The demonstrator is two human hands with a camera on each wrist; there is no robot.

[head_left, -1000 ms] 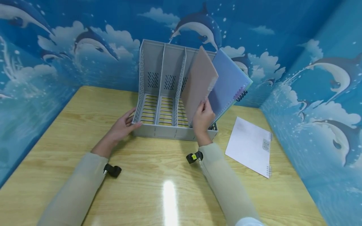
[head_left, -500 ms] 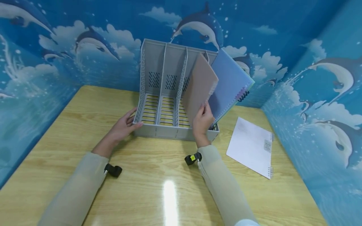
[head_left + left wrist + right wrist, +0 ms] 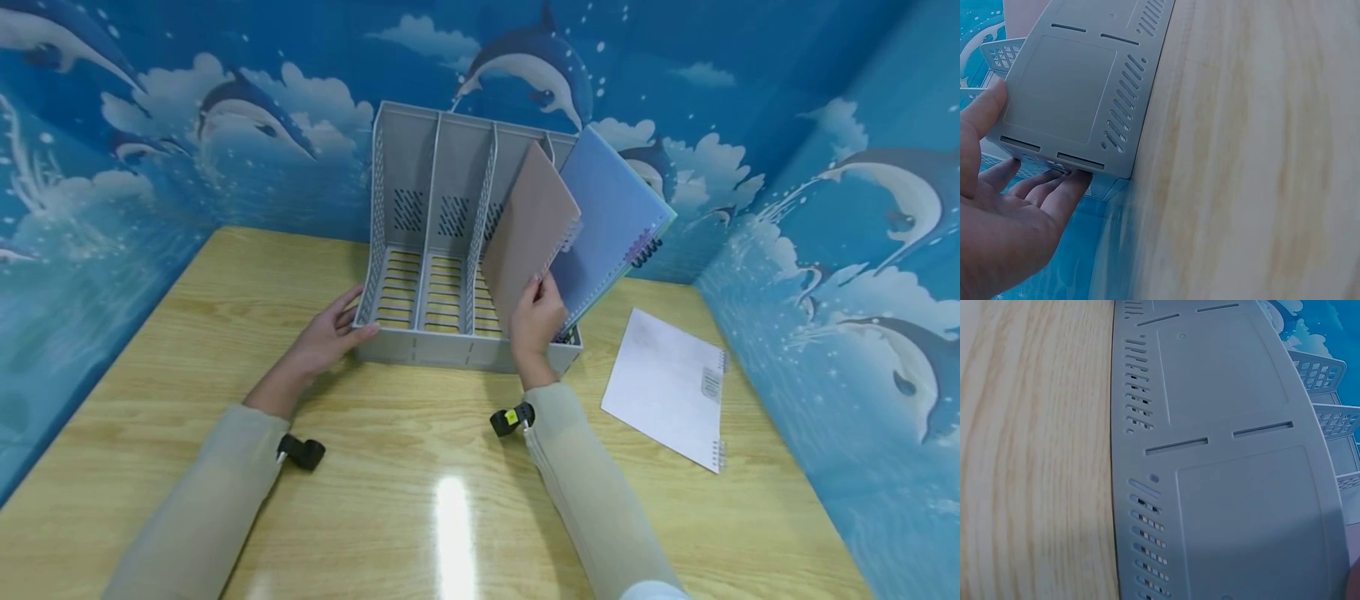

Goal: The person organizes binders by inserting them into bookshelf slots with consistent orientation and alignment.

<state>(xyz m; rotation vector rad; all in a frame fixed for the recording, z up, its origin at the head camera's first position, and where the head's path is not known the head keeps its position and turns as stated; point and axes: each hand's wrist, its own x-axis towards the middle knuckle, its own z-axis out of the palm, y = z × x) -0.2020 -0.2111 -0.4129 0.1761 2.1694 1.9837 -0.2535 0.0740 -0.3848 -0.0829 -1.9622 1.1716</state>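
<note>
A grey file organizer (image 3: 465,352) with several upright compartments stands on the table. My left hand (image 3: 322,337) grips its front left corner; in the left wrist view the thumb is at the front rim and the fingers (image 3: 1071,194) are on the side wall. With my right hand (image 3: 538,325) I pinch the front spine edge of a brownish-pink spiral notebook (image 3: 528,225), tilted in the third compartment from the left. A blue-violet spiral notebook (image 3: 607,208) leans in the rightmost compartment. The right wrist view shows mostly the organizer's front wall (image 3: 1241,506), with the hand barely at its edge.
A white spiral notebook (image 3: 663,387) with a barcode label lies flat on the wooden table (image 3: 390,467), right of the organizer. Blue dolphin-print walls (image 3: 300,50) rise close behind and to the right of the table.
The brownish-pink notebook has dropped slightly and turned a little, so its spiral rings and the divider behind it show more. The left hand stays at the organizer's corner.
</note>
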